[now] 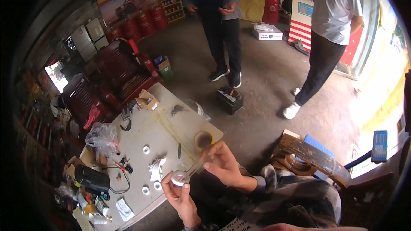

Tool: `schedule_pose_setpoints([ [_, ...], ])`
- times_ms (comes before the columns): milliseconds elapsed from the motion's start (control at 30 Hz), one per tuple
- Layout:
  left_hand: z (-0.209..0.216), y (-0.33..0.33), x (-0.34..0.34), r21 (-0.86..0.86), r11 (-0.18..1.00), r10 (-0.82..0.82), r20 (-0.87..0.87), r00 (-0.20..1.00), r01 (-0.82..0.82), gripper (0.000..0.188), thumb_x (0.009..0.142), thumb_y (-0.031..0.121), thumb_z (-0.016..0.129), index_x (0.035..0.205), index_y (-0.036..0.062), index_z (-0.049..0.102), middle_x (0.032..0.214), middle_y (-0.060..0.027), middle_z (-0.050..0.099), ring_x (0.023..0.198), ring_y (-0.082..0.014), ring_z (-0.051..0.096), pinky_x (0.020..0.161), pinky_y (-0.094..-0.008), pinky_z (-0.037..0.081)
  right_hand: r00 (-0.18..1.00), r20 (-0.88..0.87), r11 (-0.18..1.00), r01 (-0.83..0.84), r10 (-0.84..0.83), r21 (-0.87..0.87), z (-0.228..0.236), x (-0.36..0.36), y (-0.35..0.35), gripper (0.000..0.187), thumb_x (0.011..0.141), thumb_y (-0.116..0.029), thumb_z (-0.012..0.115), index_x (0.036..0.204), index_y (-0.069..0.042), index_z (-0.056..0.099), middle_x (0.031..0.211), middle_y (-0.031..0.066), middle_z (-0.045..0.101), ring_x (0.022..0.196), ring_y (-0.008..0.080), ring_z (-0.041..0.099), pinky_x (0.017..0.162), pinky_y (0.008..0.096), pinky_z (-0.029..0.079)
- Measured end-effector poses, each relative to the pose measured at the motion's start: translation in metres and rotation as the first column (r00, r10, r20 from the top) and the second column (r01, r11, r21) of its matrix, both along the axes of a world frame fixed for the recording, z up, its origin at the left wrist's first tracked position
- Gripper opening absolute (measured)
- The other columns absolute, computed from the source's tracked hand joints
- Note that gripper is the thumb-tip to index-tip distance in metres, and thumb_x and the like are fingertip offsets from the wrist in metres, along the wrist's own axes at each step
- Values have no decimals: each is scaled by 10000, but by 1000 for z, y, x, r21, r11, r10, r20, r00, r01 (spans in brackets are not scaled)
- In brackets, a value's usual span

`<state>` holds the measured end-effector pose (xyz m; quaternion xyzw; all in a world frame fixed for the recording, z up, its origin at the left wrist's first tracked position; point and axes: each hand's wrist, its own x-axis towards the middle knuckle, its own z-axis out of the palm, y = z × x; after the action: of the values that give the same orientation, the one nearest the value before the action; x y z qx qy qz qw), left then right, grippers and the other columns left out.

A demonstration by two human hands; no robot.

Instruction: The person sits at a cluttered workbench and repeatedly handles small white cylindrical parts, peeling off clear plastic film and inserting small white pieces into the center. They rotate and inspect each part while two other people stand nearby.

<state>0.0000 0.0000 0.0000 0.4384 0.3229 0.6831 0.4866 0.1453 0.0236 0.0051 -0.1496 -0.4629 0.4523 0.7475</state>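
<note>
My left hand (182, 199) holds a small roll of white tape (180, 177) between thumb and fingers, over the table's near edge. To its right, my right hand (224, 167) is raised with thumb and forefinger brought together. A short pale tape end (195, 168) seems to run from the roll to those fingertips, though it is blurred. Similar white rolls lie on the table, one farther off (146, 149) and one nearer (145, 190), by crumpled white paper (157, 167). Just beyond my right hand stands a wide yellowish-brown tape roll (203, 139).
The white table (141, 167) carries a black cylinder (92, 178), a plastic bag (102, 139) and clutter at left. A car battery (230, 99) sits on the floor near one standing person (218, 13); another (329, 25) stands right. A wooden bench (308, 154) is close at right.
</note>
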Motion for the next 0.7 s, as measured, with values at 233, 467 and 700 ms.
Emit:
schedule_pose_setpoints([
  [233,-10,2,11,-37,999,31,62,998,-29,497,767,-4,646,1213,16,429,1113,-80,495,1008,-175,493,931,-301,369,998,57,1000,12,-11,-25,-1,17,1,276,825,67,559,1011,-70,409,1007,70,506,1005,162,504,912,320,356],
  [467,-6,7,2,7,1000,27,46,999,-27,504,767,9,655,1214,8,421,1103,-85,495,1015,-184,498,928,-312,379,999,-7,999,-32,32,-30,-5,5,7,263,838,67,555,1018,-62,412,1012,61,497,1017,164,518,909,319,380],
  [700,-7,1,-7,-27,998,51,39,998,-50,487,785,18,646,1215,2,418,1102,-94,503,1011,-193,514,926,-315,384,998,-1,998,-61,61,-32,-5,-2,5,256,848,55,558,1017,-64,407,1009,50,493,1020,154,518,906,309,383],
])
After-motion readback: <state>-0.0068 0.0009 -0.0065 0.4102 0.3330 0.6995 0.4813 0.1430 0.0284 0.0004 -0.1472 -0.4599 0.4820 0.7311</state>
